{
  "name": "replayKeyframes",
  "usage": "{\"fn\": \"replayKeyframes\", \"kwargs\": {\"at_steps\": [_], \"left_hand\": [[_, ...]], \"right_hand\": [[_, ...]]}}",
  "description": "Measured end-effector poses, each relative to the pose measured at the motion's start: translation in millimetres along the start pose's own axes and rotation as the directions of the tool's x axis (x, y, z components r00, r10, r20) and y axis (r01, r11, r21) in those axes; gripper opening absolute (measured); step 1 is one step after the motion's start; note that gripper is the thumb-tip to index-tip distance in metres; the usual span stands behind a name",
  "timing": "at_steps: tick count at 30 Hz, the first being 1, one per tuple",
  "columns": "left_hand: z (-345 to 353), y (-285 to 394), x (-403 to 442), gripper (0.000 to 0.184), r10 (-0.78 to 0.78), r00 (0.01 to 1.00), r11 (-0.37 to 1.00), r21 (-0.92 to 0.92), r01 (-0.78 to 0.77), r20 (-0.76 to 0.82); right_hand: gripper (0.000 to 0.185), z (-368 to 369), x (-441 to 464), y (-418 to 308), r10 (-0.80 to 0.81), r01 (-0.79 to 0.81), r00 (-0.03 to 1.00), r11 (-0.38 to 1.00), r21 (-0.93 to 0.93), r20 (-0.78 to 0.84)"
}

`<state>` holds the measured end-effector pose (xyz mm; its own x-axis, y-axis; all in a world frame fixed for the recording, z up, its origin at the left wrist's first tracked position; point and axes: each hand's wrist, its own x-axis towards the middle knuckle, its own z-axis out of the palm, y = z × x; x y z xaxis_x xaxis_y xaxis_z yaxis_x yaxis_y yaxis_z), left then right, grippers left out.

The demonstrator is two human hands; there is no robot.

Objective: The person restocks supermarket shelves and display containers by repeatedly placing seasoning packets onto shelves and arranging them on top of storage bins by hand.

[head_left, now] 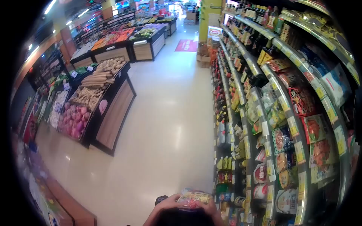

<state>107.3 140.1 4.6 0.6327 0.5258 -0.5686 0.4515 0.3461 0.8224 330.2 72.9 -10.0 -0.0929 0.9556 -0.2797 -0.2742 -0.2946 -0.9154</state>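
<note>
At the bottom of the head view, a colourful plastic food packet (pixel 194 196) is held low in front of my body. My left hand (pixel 170 202) grips its left side, and my right hand (pixel 207 206) has its fingers closed on the right side. The print on the packet is too blurred to read. Just right of my right hand stand the lower shelves with packaged goods (pixel 225 196). A dark shape (pixel 161 199), perhaps a shoe, shows beside my left hand.
Tall shelves with price labels (pixel 299 150) line the right side, stocked with bottles and bagged seasonings. On the left, a produce stand (pixel 109 128) holds red onions (pixel 73 118), roots and potatoes. A pale floor aisle (pixel 166 124) runs ahead toward a yellow pillar (pixel 209 26).
</note>
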Motion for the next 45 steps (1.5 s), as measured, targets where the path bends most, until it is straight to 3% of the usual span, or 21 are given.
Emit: {"fn": "replayKeyframes", "kwargs": {"at_steps": [3, 6, 8, 9, 11, 12, 13, 15, 16, 19, 20, 23, 26, 29, 31, 33, 36, 40, 41, 44, 45], "left_hand": [[39.6, -35.3, -11.3, 0.050, -0.049, 0.994, 0.819, -0.574, -0.019, -0.102], [71.2, -52.8, -24.1, 0.041, -0.095, 0.941, 0.808, -0.577, -0.117, -0.324], [86.5, -60.5, -39.5, 0.034, -0.149, 0.884, 0.728, -0.654, -0.206, -0.444], [91.1, -60.2, -48.0, 0.034, -0.133, 0.841, 0.739, -0.617, -0.268, -0.525], [100.3, -59.5, -65.9, 0.033, -0.096, 0.738, 0.763, -0.526, -0.377, -0.668], [103.7, -77.0, -70.0, 0.032, -0.014, 0.686, 0.870, -0.347, -0.351, -0.728], [106.4, -81.5, -80.2, 0.032, -0.047, 0.680, 0.873, -0.362, -0.328, -0.731], [112.8, -89.5, -98.8, 0.032, -0.119, 0.671, 0.871, -0.402, -0.283, -0.731], [117.0, -97.9, -103.8, 0.033, -0.102, 0.613, 0.891, -0.347, -0.295, -0.783], [115.5, -126.6, -121.1, 0.037, -0.175, 0.704, 0.824, -0.494, -0.278, -0.688], [115.9, -131.1, -132.2, 0.040, -0.153, 0.701, 0.782, -0.519, -0.345, -0.697], [106.5, -157.1, -169.4, 0.042, -0.353, 0.848, 0.754, -0.657, 0.007, -0.395], [108.2, -156.4, -222.3, 0.042, -0.259, 0.762, 0.661, -0.684, -0.308, -0.594], [103.8, -174.2, -269.1, 0.032, -0.256, 0.623, 0.696, -0.588, -0.412, -0.739], [103.8, -240.2, -275.7, 0.036, -0.315, 0.647, 0.653, -0.654, -0.383, -0.694], [109.8, -268.2, -300.9, 0.038, -0.279, 0.428, 0.731, -0.479, -0.486, -0.860], [119.6, -285.0, -354.7, 0.037, -0.259, 0.352, 0.618, -0.435, -0.655, -0.899], [147.6, -301.5, -391.0, 0.039, -0.405, 0.184, 0.542, -0.398, -0.740, -0.895], [156.5, -314.4, -389.1, 0.040, -0.419, 0.175, 0.545, -0.401, -0.737, -0.891], [175.9, -352.4, -384.2, 0.049, -0.412, 0.169, 0.601, -0.407, -0.688, -0.895], [179.7, -369.8, -381.7, 0.052, -0.474, 0.274, 0.416, -0.487, -0.768, -0.837]], "right_hand": [[0.035, -3.9, -16.8, -22.8, 0.174, -0.159, 0.981, 0.975, -0.155, 0.087], [0.037, -2.9, -18.1, -4.4, 0.096, -0.042, 0.965, 0.974, -0.221, 0.243], [0.040, 5.8, -17.5, 12.9, 0.219, -0.216, 0.911, 0.975, -0.047, 0.350], [0.042, 12.2, -19.3, 21.2, 0.273, -0.311, 0.875, 0.950, 0.032, 0.400], [0.044, 25.9, -26.9, 37.2, 0.375, -0.424, 0.813, 0.905, 0.013, 0.445], [0.046, 32.5, -30.1, 43.7, 0.423, -0.476, 0.777, 0.879, -0.004, 0.467], [0.047, 40.3, -33.6, 44.5, 0.471, -0.525, 0.735, 0.851, -0.029, 0.488], [0.043, 52.7, -37.2, 40.8, 0.437, -0.472, 0.753, 0.879, -0.058, 0.492], [0.042, 59.9, -39.6, 38.0, 0.432, -0.461, 0.759, 0.885, -0.066, 0.488], [0.035, 85.6, -42.4, 44.3, 0.436, -0.451, 0.781, 0.889, -0.081, 0.447], [0.034, 95.1, -43.4, 52.6, 0.446, -0.453, 0.794, 0.887, -0.086, 0.413], [0.030, 134.0, -47.6, 76.1, 0.447, -0.452, 0.792, 0.887, -0.093, 0.416], [0.028, 180.5, -55.7, 80.8, 0.381, -0.307, 0.767, 0.925, -0.225, 0.517], [0.029, 228.8, -56.3, 114.2, 0.449, -0.421, 0.679, 0.886, -0.193, 0.581], [0.034, 269.5, -58.1, 140.0, 0.555, -0.475, 0.592, 0.826, -0.303, 0.585], [0.036, 308.9, -63.8, 160.4, 0.677, -0.535, 0.460, 0.728, -0.429, 0.574], [0.036, 369.2, -89.1, 163.9, 0.667, -0.435, 0.379, 0.740, -0.513, 0.642], [0.035, 418.3, -117.6, 175.5, 0.696, -0.332, 0.241, 0.714, -0.616, 0.676], [0.035, 426.2, -121.0, 184.0, 0.718, -0.309, 0.207, 0.692, -0.652, 0.665], [0.032, 461.8, -130.0, 180.3, 0.793, 0.021, 0.194, 0.586, -0.810, 0.578], [0.031, 474.0, -132.9, 177.3, 0.778, 0.112, 0.180, 0.592, -0.798, 0.602]]}}
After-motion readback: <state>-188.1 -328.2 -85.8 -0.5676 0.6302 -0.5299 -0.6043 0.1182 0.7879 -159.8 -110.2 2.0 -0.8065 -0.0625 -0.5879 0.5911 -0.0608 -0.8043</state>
